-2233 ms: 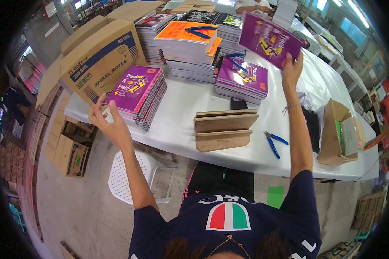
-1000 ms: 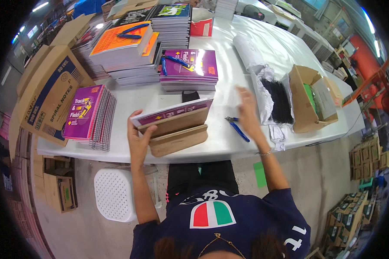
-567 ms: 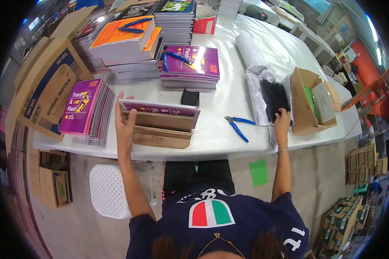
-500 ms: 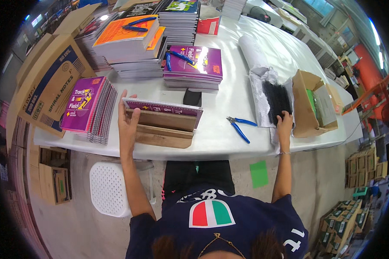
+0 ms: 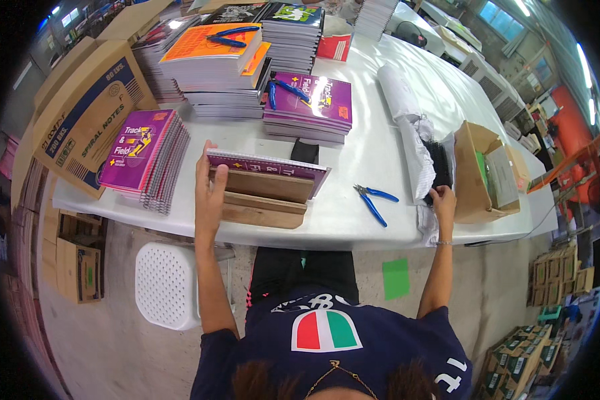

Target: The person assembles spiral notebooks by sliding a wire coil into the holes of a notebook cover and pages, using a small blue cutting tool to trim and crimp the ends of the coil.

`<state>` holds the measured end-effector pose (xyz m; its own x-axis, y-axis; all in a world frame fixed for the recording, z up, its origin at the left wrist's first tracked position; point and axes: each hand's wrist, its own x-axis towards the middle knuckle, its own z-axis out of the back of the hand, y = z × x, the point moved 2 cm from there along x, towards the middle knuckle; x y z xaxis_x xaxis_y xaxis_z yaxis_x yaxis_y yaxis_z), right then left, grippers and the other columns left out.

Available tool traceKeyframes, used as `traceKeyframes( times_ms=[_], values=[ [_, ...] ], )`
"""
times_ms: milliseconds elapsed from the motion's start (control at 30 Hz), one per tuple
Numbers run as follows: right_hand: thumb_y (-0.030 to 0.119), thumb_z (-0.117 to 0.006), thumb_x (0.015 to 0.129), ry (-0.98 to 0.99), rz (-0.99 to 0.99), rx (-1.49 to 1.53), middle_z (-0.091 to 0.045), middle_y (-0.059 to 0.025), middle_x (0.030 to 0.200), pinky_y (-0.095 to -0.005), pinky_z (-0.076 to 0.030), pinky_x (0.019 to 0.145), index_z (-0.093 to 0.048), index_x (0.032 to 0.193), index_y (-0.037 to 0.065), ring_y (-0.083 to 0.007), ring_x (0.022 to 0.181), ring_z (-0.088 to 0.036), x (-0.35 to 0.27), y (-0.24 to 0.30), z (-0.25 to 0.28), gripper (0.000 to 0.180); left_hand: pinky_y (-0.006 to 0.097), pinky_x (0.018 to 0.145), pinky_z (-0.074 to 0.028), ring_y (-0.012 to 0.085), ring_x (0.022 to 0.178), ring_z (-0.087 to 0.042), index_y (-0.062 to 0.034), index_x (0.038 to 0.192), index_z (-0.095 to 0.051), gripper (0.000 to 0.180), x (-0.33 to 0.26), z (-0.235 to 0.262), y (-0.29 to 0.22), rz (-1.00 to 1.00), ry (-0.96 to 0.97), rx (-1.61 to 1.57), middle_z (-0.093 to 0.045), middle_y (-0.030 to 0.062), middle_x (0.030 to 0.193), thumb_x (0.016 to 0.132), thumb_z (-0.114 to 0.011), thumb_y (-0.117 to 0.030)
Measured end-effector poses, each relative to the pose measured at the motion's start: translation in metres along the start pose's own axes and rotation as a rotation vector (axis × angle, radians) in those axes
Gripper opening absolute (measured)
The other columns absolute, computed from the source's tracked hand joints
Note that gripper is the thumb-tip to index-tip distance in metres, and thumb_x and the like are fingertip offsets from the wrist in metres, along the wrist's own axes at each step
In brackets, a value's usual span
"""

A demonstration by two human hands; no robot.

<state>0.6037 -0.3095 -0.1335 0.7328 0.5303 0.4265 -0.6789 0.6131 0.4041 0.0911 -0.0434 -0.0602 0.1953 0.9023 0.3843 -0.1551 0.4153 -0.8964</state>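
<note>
A purple-covered book [image 5: 267,165] stands in a slotted wooden stand [image 5: 263,215] at the table's front edge. My left hand [image 5: 210,193] grips its left end, thumb on the near side and fingers partly hidden behind. Over to the right, my right hand [image 5: 444,203] has its fingers curled on the ends of black plastic binding coils [image 5: 440,167]. These lie in an opened white wrapping [image 5: 417,157], which covers part of them. Blue-handled cutters [image 5: 375,203] lie between my hands, and a black block-like piece [image 5: 305,151] sits behind the book.
Spiral-bound purple books [image 5: 140,157] are stacked at left beside a large carton [image 5: 87,120]. More purple books [image 5: 307,107] with another pair of cutters [image 5: 287,90] on top, and orange-covered stacks [image 5: 210,57], stand behind. An open cardboard box [image 5: 477,177] is at right; a white stool [image 5: 167,287] stands below.
The wrapping has folded over more of the black coils, and my right hand has shifted slightly toward me at their near end. My left hand stays at the book; the whole view has shifted slightly.
</note>
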Motion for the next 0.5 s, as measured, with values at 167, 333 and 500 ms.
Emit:
traceKeyframes(
  times_ms=[167,333,500],
  values=[
    [0.015,-0.077,0.075,0.007,-0.071,0.045,-0.069,-0.0155,0.079,-0.0372,-0.052,0.072,-0.069,0.089,-0.002,-0.0279,0.075,-0.068,-0.007,0.014,0.002,0.023,0.056,0.115,-0.009,0.0330,0.144,-0.019,-0.0075,0.146,-0.040,0.074,-0.017,-0.047,-0.051,-0.359,-0.127,0.426,-0.028,0.0170,0.151,0.087,-0.066,-0.044],
    [0.015,-0.069,0.078,-0.007,-0.029,0.014,-0.069,-0.0204,0.082,-0.0382,-0.052,0.073,-0.068,0.091,-0.005,-0.0317,0.079,-0.068,0.000,0.022,0.015,0.023,0.068,0.111,-0.002,0.0310,0.145,-0.019,-0.0159,0.132,-0.056,0.062,-0.031,-0.106,-0.074,-0.539,0.079,0.593,-0.033,0.0119,0.149,0.080,-0.072,-0.045],
    [0.020,-0.061,0.088,-0.100,-0.182,0.267,-0.069,-0.0179,0.082,-0.0348,-0.052,0.071,-0.067,0.098,-0.005,-0.0264,0.076,-0.067,0.019,-0.011,0.040,0.028,0.067,0.112,0.002,0.0304,0.144,-0.021,-0.0159,0.103,-0.062,0.038,-0.023,-0.125,-0.071,-0.456,0.075,0.552,-0.039,0.0093,0.140,0.077,-0.077,-0.039]
  ],
)
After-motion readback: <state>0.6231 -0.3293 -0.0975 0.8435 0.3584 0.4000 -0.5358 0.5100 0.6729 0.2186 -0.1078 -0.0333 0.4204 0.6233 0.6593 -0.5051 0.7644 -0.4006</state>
